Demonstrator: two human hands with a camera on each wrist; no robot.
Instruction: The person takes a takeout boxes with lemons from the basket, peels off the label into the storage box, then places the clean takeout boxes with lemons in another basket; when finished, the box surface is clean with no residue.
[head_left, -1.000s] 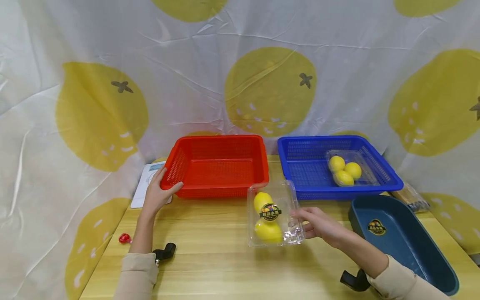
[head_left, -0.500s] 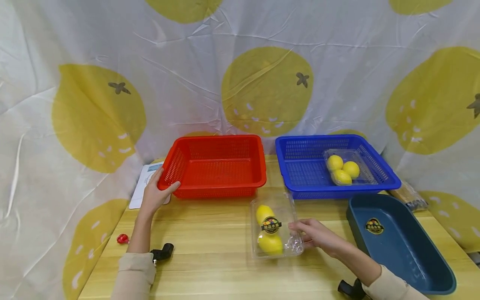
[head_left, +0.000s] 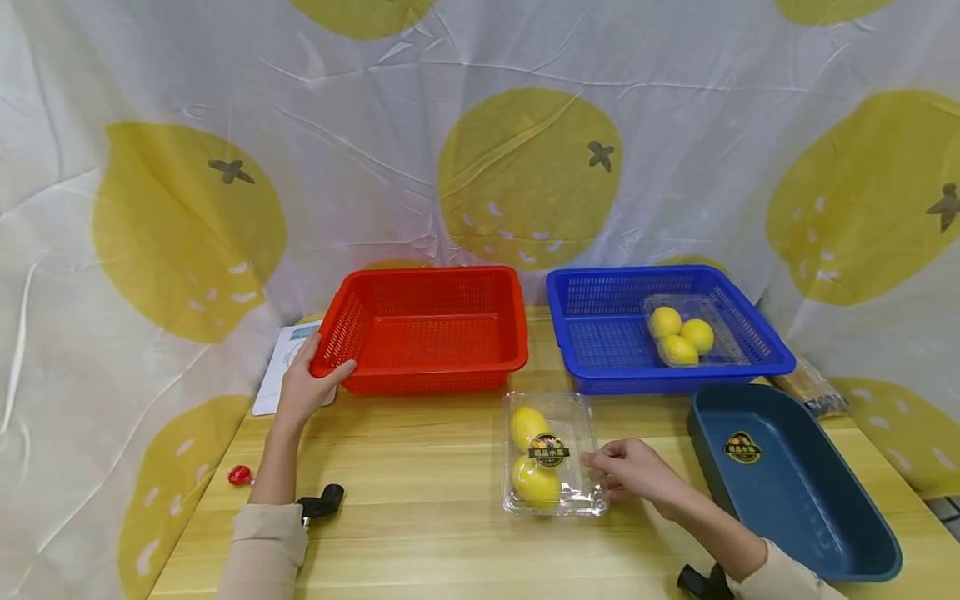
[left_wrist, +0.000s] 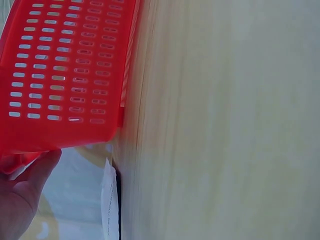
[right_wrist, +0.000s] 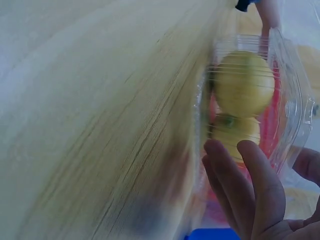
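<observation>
In the head view my left hand (head_left: 298,393) grips the left front corner of a red perforated basket (head_left: 435,383), its thumb spread over the front rim. The left wrist view shows the thumb of that left hand (left_wrist: 25,197) against the rim, beside the slotted basket wall (left_wrist: 60,137). My right hand (head_left: 636,473) holds a clear plastic clamshell box (head_left: 557,507) by its right edge, thumb on top. Two lemons (head_left: 536,482) show through the lid, under a dark fruit label (head_left: 550,452). From the right wrist, the fingers (right_wrist: 267,190) lie along the box side (right_wrist: 300,112), low over the wooden table.
A blue basket (head_left: 652,378) at the back right holds another clear box with three lemons (head_left: 697,335). A dark teal tray (head_left: 813,508) with a label lies right. A wrapped red candy (head_left: 240,475), white paper (head_left: 270,387) and plastic packet (head_left: 813,387) lie near the edges.
My right hand has lowered the clamshell box toward the table, and it now lies flatter. My left hand stays on the red basket's corner. The head view has shifted slightly.
</observation>
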